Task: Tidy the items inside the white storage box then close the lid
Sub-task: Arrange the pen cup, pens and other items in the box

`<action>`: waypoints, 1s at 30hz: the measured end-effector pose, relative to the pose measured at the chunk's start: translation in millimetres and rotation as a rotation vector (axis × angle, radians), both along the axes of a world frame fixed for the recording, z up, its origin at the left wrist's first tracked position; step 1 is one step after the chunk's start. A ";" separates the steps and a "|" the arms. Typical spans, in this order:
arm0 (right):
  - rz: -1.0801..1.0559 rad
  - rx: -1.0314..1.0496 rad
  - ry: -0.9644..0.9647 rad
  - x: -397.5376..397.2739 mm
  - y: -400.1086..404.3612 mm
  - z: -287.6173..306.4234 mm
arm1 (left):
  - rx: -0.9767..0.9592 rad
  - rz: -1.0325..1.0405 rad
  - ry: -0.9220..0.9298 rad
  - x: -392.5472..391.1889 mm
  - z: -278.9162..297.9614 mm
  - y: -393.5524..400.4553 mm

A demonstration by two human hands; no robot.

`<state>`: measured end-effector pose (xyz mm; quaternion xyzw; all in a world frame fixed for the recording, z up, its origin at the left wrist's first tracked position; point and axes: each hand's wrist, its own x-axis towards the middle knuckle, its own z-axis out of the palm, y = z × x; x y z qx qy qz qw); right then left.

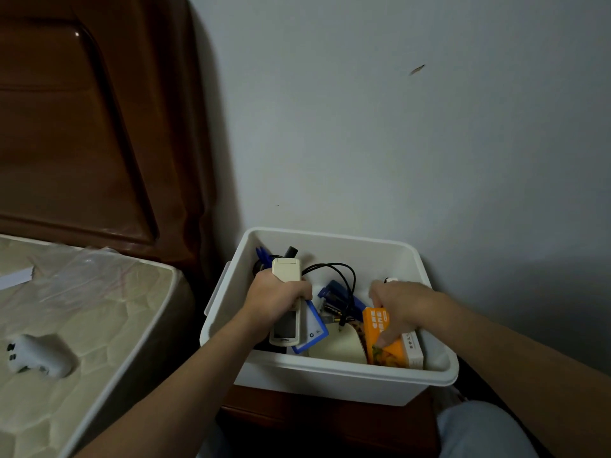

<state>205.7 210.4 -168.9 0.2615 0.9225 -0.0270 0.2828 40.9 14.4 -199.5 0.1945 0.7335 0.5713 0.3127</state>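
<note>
Inside the white storage box [330, 370], the left hand [276, 297] grips a cream remote [287, 305] (upright), while the right hand [401, 304] pinches an orange carton [388, 345].

Left hand [277, 297] wraps the remote control [287, 299], so its middle is hidden. Right hand [395, 304] covers the orange box's [385, 338] top. The print on that box is too small to read. White object [38, 357] at lower left on the bed [99, 325] is blurred, unidentifiable. Wooden stand [314, 421] under the white storage box [330, 371] is lost in shadow.
</note>
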 end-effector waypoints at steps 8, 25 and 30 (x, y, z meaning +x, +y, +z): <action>0.008 -0.024 0.036 3.5 -5.7 34.6 | -0.049 -0.002 -0.113 11.9 1.9 12.6; -0.030 0.296 0.515 51.4 22.9 120.7 | -0.369 -0.347 -0.024 89.8 -30.5 92.2; -0.056 0.257 0.513 54.1 21.0 113.5 | -0.528 -0.611 0.144 89.4 -38.1 92.1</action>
